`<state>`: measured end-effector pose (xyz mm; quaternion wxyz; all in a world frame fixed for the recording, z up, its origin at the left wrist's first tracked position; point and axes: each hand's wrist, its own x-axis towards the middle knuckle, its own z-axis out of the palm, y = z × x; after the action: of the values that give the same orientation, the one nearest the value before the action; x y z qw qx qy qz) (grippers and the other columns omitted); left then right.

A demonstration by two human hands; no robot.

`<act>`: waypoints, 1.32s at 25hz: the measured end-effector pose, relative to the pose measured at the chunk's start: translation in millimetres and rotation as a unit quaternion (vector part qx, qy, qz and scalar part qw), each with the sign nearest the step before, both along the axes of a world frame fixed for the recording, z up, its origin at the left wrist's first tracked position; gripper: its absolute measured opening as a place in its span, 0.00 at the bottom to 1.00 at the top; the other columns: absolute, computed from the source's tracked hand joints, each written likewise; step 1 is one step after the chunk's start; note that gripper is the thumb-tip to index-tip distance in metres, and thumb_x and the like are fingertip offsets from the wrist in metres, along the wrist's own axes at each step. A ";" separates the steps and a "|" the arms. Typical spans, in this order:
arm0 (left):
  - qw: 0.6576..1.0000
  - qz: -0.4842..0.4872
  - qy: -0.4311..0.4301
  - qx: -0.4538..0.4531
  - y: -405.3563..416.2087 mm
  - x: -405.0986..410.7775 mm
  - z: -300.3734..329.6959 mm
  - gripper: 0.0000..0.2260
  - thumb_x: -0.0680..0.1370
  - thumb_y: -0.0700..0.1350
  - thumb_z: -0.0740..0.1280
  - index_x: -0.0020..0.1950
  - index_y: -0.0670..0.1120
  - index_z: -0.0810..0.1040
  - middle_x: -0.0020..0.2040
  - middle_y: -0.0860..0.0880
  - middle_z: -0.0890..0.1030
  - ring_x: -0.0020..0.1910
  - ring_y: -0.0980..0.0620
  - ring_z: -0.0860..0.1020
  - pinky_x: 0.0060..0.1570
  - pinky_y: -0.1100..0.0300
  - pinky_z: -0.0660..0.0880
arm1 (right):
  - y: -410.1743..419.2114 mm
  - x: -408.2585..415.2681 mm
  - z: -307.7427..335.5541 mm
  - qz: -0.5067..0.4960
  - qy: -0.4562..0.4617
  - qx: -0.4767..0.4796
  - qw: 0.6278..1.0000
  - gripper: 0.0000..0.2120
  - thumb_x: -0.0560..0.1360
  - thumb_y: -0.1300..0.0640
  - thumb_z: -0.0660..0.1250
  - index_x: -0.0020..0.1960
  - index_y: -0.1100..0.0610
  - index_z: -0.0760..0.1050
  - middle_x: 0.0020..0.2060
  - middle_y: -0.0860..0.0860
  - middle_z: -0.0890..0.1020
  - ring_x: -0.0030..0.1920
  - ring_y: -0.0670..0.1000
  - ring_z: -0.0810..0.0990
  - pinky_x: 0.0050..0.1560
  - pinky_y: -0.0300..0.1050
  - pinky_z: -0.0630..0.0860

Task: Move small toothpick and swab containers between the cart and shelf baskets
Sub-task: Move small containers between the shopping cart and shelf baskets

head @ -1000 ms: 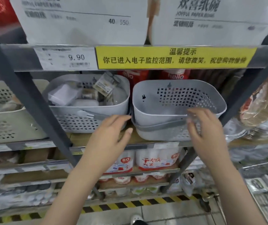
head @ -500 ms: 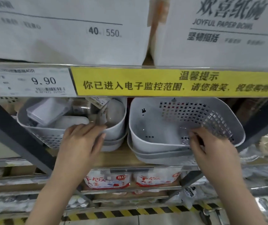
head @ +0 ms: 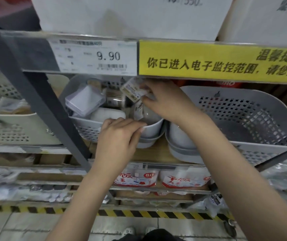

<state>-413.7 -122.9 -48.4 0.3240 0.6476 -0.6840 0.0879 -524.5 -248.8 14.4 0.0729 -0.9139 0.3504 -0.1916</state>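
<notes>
Small clear packet with a beige printed label (head: 133, 92): held above the right end of the left grey perforated plastic basket (head: 87, 129), just under the front rail of the shelf above; tilted, label facing the camera; contents not legible.

Right hand (head: 167, 103): reaches across into the left basket; fingers curled, pinching the packet at its right edge.

Left hand (head: 120, 136): fingers curled over the front rim of the left basket near its right end, gripping the rim.

Left basket: sits on the wooden shelf board (head: 153, 152), nested in a second basket of the same kind; holds a clear square plastic box (head: 84, 101) tilted at its left side, a white oval lidded container (head: 107, 114) lying below that box, and further small packets at the back, blurred.

Right grey perforated plastic basket (head: 243, 119): just beside the left one, also nested; contents cannot be told.

Cream perforated basket (head: 8, 126): at the shelf's left end, behind a slanted grey steel brace (head: 40, 94).

Shelf rail above: white price tag reading 9.90 (head: 97, 57); yellow notice strip with black characters (head: 221, 63) to its right; white cartons (head: 127, 16) stacked on top.

Below: red-and-white packaged goods (head: 135, 178) on the lower shelf; yellow-black hazard tape (head: 121, 213) along the floor edge.
</notes>
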 end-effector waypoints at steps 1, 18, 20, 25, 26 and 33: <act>1.000 -0.003 0.003 -0.002 0.4 -0.2 -0.6 0.11 0.76 0.48 0.61 0.49 0.49 0.83 0.42 0.54 0.83 0.40 0.51 0.78 0.46 0.57 0.64 | -10.8 12.9 -2.1 0.006 0.022 -0.013 1.000 0.19 0.78 0.53 0.60 0.68 0.56 0.69 0.64 0.55 0.76 0.62 0.56 0.74 0.57 0.48 0.72; 1.000 -0.002 0.021 0.013 2.4 -1.6 2.4 0.10 0.76 0.47 0.62 0.49 0.51 0.82 0.42 0.56 0.83 0.40 0.54 0.79 0.47 0.58 0.66 | -43.8 33.8 -12.1 -0.026 0.087 -0.057 0.994 0.15 0.80 0.60 0.57 0.65 0.62 0.68 0.63 0.59 0.72 0.64 0.56 0.69 0.52 0.40 0.63; 1.000 -0.004 0.019 0.014 1.7 -0.7 2.0 0.10 0.76 0.47 0.62 0.49 0.51 0.83 0.42 0.56 0.83 0.40 0.54 0.79 0.47 0.58 0.66 | -45.5 28.5 -13.3 -0.034 0.044 -0.028 0.998 0.13 0.79 0.58 0.59 0.62 0.62 0.71 0.61 0.57 0.74 0.63 0.55 0.70 0.51 0.38 0.61; 0.999 -0.009 0.023 0.021 2.0 1.2 4.3 0.10 0.76 0.48 0.61 0.49 0.52 0.82 0.41 0.56 0.83 0.40 0.55 0.80 0.47 0.58 0.68 | -35.4 3.2 -4.0 -0.093 -0.204 0.196 0.955 0.07 0.75 0.58 0.67 0.50 0.61 0.77 0.45 0.49 0.78 0.51 0.46 0.73 0.46 0.34 0.67; 0.999 -0.012 0.024 0.024 2.0 1.9 5.2 0.11 0.76 0.49 0.61 0.49 0.52 0.82 0.41 0.57 0.83 0.40 0.55 0.79 0.46 0.58 0.68 | -31.6 -2.5 -2.6 -0.110 -0.249 0.223 0.936 0.08 0.74 0.58 0.69 0.50 0.61 0.77 0.44 0.48 0.78 0.50 0.45 0.74 0.43 0.31 0.69; 0.990 -0.049 0.102 0.079 -9.5 13.9 22.7 0.11 0.76 0.50 0.62 0.52 0.51 0.82 0.45 0.56 0.84 0.43 0.54 0.81 0.46 0.57 0.75 | -16.6 -15.9 0.7 -0.164 -0.197 0.253 0.933 0.11 0.73 0.56 0.70 0.51 0.62 0.78 0.43 0.54 0.79 0.48 0.50 0.77 0.42 0.40 0.68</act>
<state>-399.9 -132.4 -25.7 0.3439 0.6425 -0.6830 -0.0486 -540.4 -265.3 15.2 0.3371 -0.7388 0.5106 -0.2824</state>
